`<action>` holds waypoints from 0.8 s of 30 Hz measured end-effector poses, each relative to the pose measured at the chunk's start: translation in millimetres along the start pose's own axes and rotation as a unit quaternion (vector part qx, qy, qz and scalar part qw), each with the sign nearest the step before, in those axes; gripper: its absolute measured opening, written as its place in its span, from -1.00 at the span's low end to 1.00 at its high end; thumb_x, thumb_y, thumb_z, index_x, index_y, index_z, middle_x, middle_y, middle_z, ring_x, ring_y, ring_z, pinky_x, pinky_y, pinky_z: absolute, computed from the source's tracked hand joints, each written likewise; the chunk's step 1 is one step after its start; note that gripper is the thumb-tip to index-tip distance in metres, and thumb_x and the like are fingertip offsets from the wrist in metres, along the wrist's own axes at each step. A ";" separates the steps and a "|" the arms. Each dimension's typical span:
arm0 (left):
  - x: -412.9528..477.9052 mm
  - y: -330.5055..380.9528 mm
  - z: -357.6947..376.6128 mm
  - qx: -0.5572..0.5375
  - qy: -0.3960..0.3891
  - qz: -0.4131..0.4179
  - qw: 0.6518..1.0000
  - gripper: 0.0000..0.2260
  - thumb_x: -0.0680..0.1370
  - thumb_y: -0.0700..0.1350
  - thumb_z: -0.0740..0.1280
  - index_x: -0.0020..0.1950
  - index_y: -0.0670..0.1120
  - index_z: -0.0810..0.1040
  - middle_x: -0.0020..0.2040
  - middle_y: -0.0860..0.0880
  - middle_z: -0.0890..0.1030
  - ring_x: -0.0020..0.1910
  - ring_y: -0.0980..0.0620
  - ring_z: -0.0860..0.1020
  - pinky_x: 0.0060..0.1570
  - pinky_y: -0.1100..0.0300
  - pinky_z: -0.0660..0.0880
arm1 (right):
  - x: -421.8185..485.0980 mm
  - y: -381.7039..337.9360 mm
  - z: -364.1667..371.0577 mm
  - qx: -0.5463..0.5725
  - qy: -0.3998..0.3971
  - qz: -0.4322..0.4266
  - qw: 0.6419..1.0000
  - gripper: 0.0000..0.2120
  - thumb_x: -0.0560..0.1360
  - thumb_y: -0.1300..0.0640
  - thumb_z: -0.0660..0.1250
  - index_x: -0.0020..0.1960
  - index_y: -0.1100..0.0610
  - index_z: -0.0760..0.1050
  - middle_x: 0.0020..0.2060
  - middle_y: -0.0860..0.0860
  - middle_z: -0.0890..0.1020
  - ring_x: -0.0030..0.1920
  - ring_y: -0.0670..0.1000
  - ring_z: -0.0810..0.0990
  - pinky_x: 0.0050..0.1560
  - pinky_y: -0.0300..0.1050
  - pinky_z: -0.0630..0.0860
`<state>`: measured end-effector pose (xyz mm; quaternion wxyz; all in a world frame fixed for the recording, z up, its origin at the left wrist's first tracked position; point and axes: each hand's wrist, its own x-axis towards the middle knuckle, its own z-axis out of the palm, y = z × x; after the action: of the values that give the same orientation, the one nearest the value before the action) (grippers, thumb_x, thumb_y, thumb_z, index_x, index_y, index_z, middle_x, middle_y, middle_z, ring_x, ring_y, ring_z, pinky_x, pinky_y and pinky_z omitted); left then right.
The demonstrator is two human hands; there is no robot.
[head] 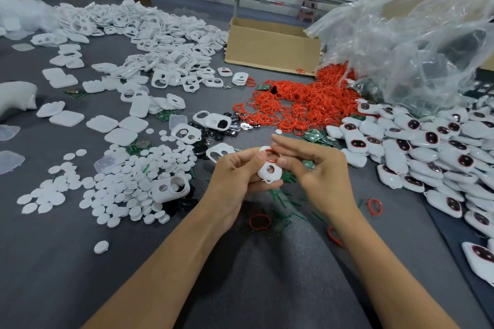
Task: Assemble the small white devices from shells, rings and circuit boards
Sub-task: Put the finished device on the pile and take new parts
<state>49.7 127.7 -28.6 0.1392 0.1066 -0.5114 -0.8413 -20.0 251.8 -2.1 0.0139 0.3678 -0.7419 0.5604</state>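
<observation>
Head cam: L hand (231, 175) grips shell (263, 175), R hand (322, 168) pinches ring (269, 151) at its top.

Bare table (267, 262) ahead; parts heaps (294, 104) crowd beyond.

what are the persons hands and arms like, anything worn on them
Nothing worn. The left hand and right hand are bare: no gloves, rings or tape in view. The left forearm and right forearm are bare down to the frame's edge, with no sleeve, watch or wristband showing. Visible nails are short and unpainted.
</observation>
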 end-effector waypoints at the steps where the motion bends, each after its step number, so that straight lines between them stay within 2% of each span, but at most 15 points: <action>1: 0.1 0.0 0.0 0.003 -0.001 0.004 1.000 -0.82 0.62 -0.21 0.24 0.04 -0.18 0.64 -0.12 -0.10 0.70 -0.15 0.02 0.67 -0.12 0.11 0.65 | 0.2 0.3 -0.7 0.042 -0.002 0.022 0.999 -0.58 0.40 0.44 0.39 0.07 -0.03 0.61 -0.08 -0.12 0.69 0.01 -0.18 0.65 0.09 -0.29 0.52; 3: 0.1 0.1 0.2 0.010 -0.006 0.009 1.000 -0.82 0.62 -0.21 0.24 0.06 -0.17 0.64 -0.08 -0.12 0.70 -0.11 0.00 0.66 -0.10 0.11 0.65 | 0.8 1.6 -1.3 0.121 0.002 0.062 0.991 -0.58 0.38 0.46 0.40 0.04 -0.01 0.62 -0.10 -0.06 0.71 -0.02 -0.10 0.68 0.05 -0.22 0.56; 6: -0.7 -0.1 -0.4 0.036 -0.021 0.016 0.999 -0.81 0.62 -0.20 0.23 0.09 -0.17 0.64 -0.02 -0.19 0.69 -0.03 -0.07 0.65 -0.08 0.11 0.64 | 1.8 4.6 -5.5 0.219 -0.005 0.116 0.969 -0.58 0.34 0.49 0.40 0.11 0.14 0.60 -0.11 -0.01 0.72 -0.11 -0.08 0.68 -0.09 -0.28 0.57; 9: -1.3 0.4 -1.3 0.047 -0.049 0.018 0.998 -0.80 0.59 -0.17 0.27 0.13 -0.17 0.63 0.03 -0.23 0.68 0.04 -0.14 0.66 -0.06 0.11 0.63 | 3.1 9.3 -14.3 0.246 -0.016 0.157 0.956 -0.58 0.28 0.40 0.44 0.13 0.22 0.59 -0.09 0.04 0.70 -0.10 0.00 0.66 -0.07 -0.22 0.58; 11: -1.6 1.5 -1.2 0.037 -0.069 0.018 0.997 -0.76 0.52 -0.10 0.31 0.11 -0.16 0.64 0.00 -0.21 0.69 0.02 -0.13 0.68 -0.07 0.11 0.63 | 3.3 10.8 -17.7 0.260 -0.031 0.183 0.948 -0.61 0.25 0.32 0.46 0.08 0.25 0.61 -0.10 0.10 0.69 -0.10 0.06 0.66 -0.04 -0.16 0.58; 14: -2.3 1.3 -0.9 0.018 -0.078 0.021 0.997 -0.78 0.45 -0.08 0.34 -0.01 -0.15 0.68 -0.14 -0.16 0.70 -0.11 -0.06 0.70 -0.14 0.14 0.64 | 3.2 12.4 -18.6 0.324 -0.076 0.222 0.916 -0.74 0.28 0.32 0.41 -0.03 0.32 0.62 -0.15 0.19 0.70 -0.16 0.08 0.68 -0.11 -0.14 0.61; 17: -2.8 -0.8 -0.3 0.020 -0.085 0.024 0.996 -0.81 0.44 -0.08 0.34 -0.08 -0.16 0.66 -0.23 -0.13 0.68 -0.18 -0.02 0.69 -0.14 0.13 0.64 | 5.0 12.0 -21.1 0.338 -0.101 0.238 0.905 -0.85 0.23 0.28 0.44 -0.19 0.23 0.67 -0.23 0.14 0.70 -0.23 0.03 0.69 -0.18 -0.19 0.61; 19: -2.5 -1.1 -0.7 0.036 -0.098 0.021 0.994 -0.82 0.45 -0.08 0.34 -0.11 -0.17 0.65 -0.23 -0.14 0.67 -0.18 -0.02 0.68 -0.10 0.10 0.65 | 4.9 10.9 -22.7 0.343 -0.104 0.241 0.902 -0.83 0.15 0.24 0.48 -0.26 0.21 0.67 -0.27 0.13 0.70 -0.27 0.02 0.68 -0.22 -0.20 0.60; 22: -2.1 0.9 -1.6 0.055 -0.109 0.018 0.992 -0.77 0.46 -0.08 0.33 -0.04 -0.22 0.63 -0.14 -0.22 0.67 -0.13 -0.07 0.68 -0.02 0.04 0.64 | 3.6 10.2 -24.4 0.338 -0.103 0.231 0.906 -0.87 0.14 0.25 0.48 -0.30 0.19 0.65 -0.31 0.13 0.69 -0.30 0.02 0.67 -0.24 -0.21 0.59; 24: -2.5 1.0 -2.2 0.053 -0.115 0.019 0.992 -0.81 0.46 -0.08 0.34 -0.09 -0.17 0.66 -0.07 -0.27 0.66 -0.08 -0.10 0.68 0.01 0.00 0.63 | 3.2 9.2 -25.1 0.324 -0.104 0.217 0.915 -0.92 0.19 0.28 0.45 -0.32 0.17 0.64 -0.32 0.12 0.69 -0.30 0.00 0.66 -0.22 -0.22 0.59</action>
<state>52.8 126.3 -28.6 0.0893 0.0071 -0.5699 -0.8168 -37.3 272.2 1.0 -0.3055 0.2380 -0.5787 0.7177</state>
